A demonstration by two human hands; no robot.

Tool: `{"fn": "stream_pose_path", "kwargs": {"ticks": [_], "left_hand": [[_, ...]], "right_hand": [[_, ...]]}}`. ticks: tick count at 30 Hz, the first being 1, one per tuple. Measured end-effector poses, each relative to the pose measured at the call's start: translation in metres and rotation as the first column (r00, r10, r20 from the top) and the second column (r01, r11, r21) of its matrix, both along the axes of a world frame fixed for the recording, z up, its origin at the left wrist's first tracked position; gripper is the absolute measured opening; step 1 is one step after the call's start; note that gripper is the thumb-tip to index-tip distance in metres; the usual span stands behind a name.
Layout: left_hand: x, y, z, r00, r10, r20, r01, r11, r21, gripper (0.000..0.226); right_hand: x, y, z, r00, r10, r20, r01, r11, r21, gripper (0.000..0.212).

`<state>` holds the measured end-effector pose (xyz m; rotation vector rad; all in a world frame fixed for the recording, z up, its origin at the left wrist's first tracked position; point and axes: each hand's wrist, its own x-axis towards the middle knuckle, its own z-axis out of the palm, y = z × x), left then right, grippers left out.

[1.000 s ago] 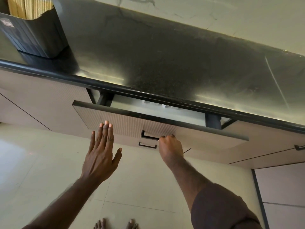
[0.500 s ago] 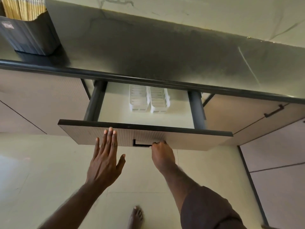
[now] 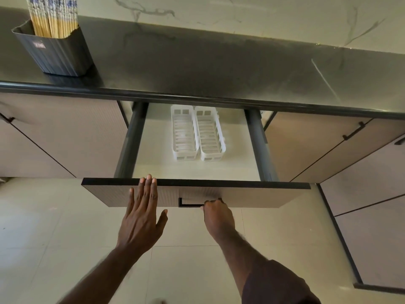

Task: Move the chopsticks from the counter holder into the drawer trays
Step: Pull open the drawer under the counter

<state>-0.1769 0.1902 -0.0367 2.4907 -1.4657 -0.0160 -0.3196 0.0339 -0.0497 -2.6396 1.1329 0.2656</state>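
Note:
A dark ribbed holder [image 3: 58, 53] packed with several pale chopsticks [image 3: 53, 18] stands on the black counter at the far left. Below the counter the drawer [image 3: 197, 193] stands pulled out. Two white slotted trays [image 3: 185, 133] [image 3: 210, 133] lie side by side inside it, both with nothing in them. My right hand [image 3: 217, 217] is closed on the black drawer handle [image 3: 188, 204]. My left hand [image 3: 142, 213] is flat and spread, its fingertips resting at the drawer front's top edge.
The black counter [image 3: 219, 66] runs across the view with a marble wall behind it. Closed cabinet fronts [image 3: 65, 132] flank the drawer, with black handles at the right [image 3: 354, 132]. Pale floor tiles lie below.
The drawer has slid out from barely ajar to far out, with my right hand on its handle. Both trays have come into full view. My left hand stayed against the drawer front.

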Motion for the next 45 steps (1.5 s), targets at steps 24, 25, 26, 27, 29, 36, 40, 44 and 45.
{"fn": "stream_pose_path", "kwargs": {"ticks": [24, 25, 26, 27, 29, 36, 40, 44, 45], "left_hand": [[-0.066, 0.030, 0.032, 0.997, 0.069, 0.037, -0.069, 0.998, -0.010, 0.079], [-0.066, 0.031, 0.034, 0.997, 0.069, 0.042, -0.068, 0.998, -0.010, 0.079], [-0.066, 0.033, 0.035, 0.997, 0.069, 0.042, -0.069, 0.998, -0.007, 0.079], [-0.066, 0.034, 0.038, 0.997, 0.071, 0.039, -0.071, 0.997, -0.004, 0.080], [-0.065, 0.035, 0.048, 0.997, 0.077, 0.026, -0.077, 0.997, -0.004, 0.081], [-0.050, 0.036, 0.113, 0.996, 0.088, 0.034, -0.085, 0.992, -0.092, 0.083], [-0.024, 0.044, 0.152, 0.991, 0.112, 0.068, -0.101, 0.984, -0.149, 0.081], [0.015, 0.059, 0.176, 0.991, 0.117, 0.064, -0.101, 0.971, -0.217, 0.082], [0.029, 0.064, 0.182, 0.991, 0.116, 0.065, -0.098, 0.968, -0.232, 0.082]], "right_hand": [[-0.067, 0.061, 0.013, 0.992, 0.037, 0.119, -0.053, 0.989, 0.139, 0.043], [-0.067, 0.064, 0.020, 0.988, 0.019, 0.156, -0.040, 0.990, 0.133, 0.038], [-0.067, 0.067, 0.028, 0.980, 0.011, 0.200, -0.036, 0.992, 0.118, 0.032], [-0.066, 0.069, 0.038, 0.969, 0.019, 0.247, -0.044, 0.994, 0.096, 0.026], [-0.060, 0.069, 0.060, 0.941, 0.055, 0.334, -0.075, 0.996, 0.047, 0.020], [-0.015, 0.054, 0.139, 0.821, 0.089, 0.563, -0.079, 0.996, -0.042, 0.039], [0.016, 0.056, 0.174, 0.769, 0.100, 0.631, -0.048, 0.994, -0.098, 0.038], [0.057, 0.069, 0.201, 0.749, 0.125, 0.651, -0.056, 0.990, -0.126, 0.037], [0.070, 0.073, 0.208, 0.745, 0.125, 0.655, -0.054, 0.990, -0.128, 0.037]]}}
